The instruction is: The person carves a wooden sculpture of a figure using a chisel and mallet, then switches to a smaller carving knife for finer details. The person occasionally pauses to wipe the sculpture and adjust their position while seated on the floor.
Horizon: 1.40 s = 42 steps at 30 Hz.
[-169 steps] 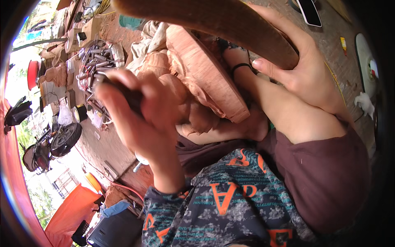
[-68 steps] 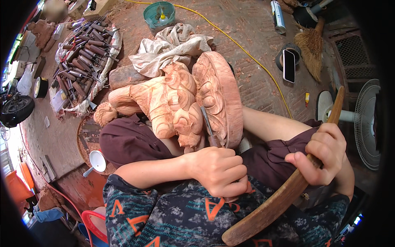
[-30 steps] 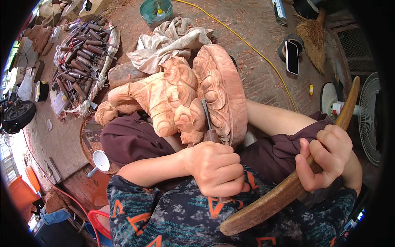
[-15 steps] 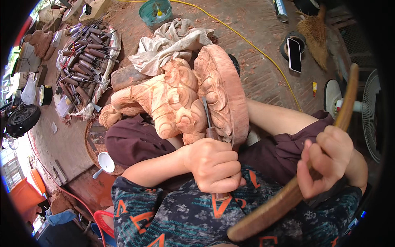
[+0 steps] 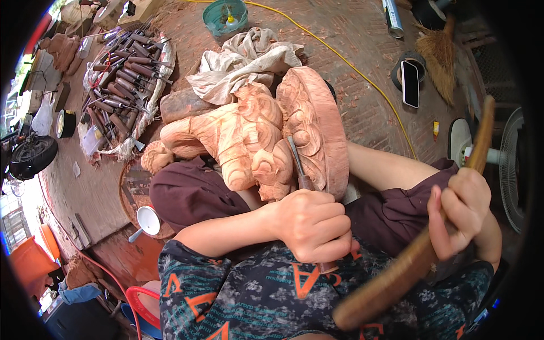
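Note:
My left hand (image 5: 314, 226) is wrapped round the handle of a chisel (image 5: 296, 158), whose butt end pokes out below the fist. The blade tip touches the carved relief beside the round base of a reddish wood carving (image 5: 243, 144). This carving lies on its side across my lap, its smooth base disc (image 5: 331, 141) facing right. In my right hand (image 5: 462, 207) is a long curved wooden club (image 5: 391, 280), gripped round its middle. The club's thick lower end hangs right of the chisel butt, apart from it and slightly blurred.
Many chisels (image 5: 127, 85) lie heaped on a cloth at the upper left. Beyond the carving are a crumpled cloth (image 5: 243, 59) and a green bucket (image 5: 225, 22). A phone (image 5: 409, 85), a straw broom (image 5: 436, 59) and a fan (image 5: 513, 170) stand to the right; a white cup (image 5: 148, 220) is left.
The whole view has shifted a little, so things sit slightly further right and lower. The chisel leans somewhat more, and the club's lower end has moved right. Both grips stay the same.

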{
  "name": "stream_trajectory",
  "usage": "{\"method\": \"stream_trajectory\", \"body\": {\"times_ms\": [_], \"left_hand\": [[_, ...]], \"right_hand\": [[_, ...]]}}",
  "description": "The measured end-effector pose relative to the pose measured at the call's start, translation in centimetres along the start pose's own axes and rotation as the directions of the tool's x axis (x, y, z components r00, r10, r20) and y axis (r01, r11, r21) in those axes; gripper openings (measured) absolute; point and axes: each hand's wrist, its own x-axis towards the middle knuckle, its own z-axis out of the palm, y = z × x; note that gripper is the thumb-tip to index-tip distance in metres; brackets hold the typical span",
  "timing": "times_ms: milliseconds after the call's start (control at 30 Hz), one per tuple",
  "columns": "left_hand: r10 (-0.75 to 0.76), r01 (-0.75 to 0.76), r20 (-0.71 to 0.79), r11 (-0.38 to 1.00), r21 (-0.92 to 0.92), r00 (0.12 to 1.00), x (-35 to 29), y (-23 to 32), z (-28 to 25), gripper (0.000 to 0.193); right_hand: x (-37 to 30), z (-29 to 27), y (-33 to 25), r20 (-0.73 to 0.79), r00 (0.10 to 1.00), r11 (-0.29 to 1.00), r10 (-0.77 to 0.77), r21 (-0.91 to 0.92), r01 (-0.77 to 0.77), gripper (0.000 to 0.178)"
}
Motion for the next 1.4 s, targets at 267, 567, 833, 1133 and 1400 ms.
{"method": "stream_trajectory", "body": {"times_ms": [267, 567, 833, 1133, 1400], "left_hand": [[-0.062, 0.061, 0.002, 0.995, 0.084, 0.998, 0.5, -0.6, 0.1, 0.027], [-0.016, 0.015, 0.003, 0.994, 0.113, 1.0, 0.9, -1.1, -1.0, 0.028], [-0.09, 0.091, -0.013, 0.994, 0.061, 0.996, 1.0, 0.4, 0.2, 0.029], [-0.099, 0.098, 0.002, 0.993, 0.065, 0.995, 1.1, -0.1, 0.1, 0.028], [-0.061, 0.062, -0.016, 0.995, 0.082, 0.998, 0.6, -0.5, 0.7, 0.028]], "right_hand": [[0.3, -0.4, 0.3, 0.038, 0.998, 0.999, 0.055, -0.001, -0.055, 0.047], [0.8, -1.1, 1.0, 0.155, 0.982, 0.989, 0.111, -0.11, -0.095, 0.043], [0.5, 0.6, 1.5, -0.057, 0.998, 0.999, 0.03, 0.023, -0.028, 0.042], [0.4, 0.6, 1.5, -0.038, 0.999, 1.0, 0.001, 0.027, 0.0, 0.036], [0.4, -0.8, 1.0, 0.153, 0.984, 0.988, 0.092, -0.136, -0.071, 0.041]]}}
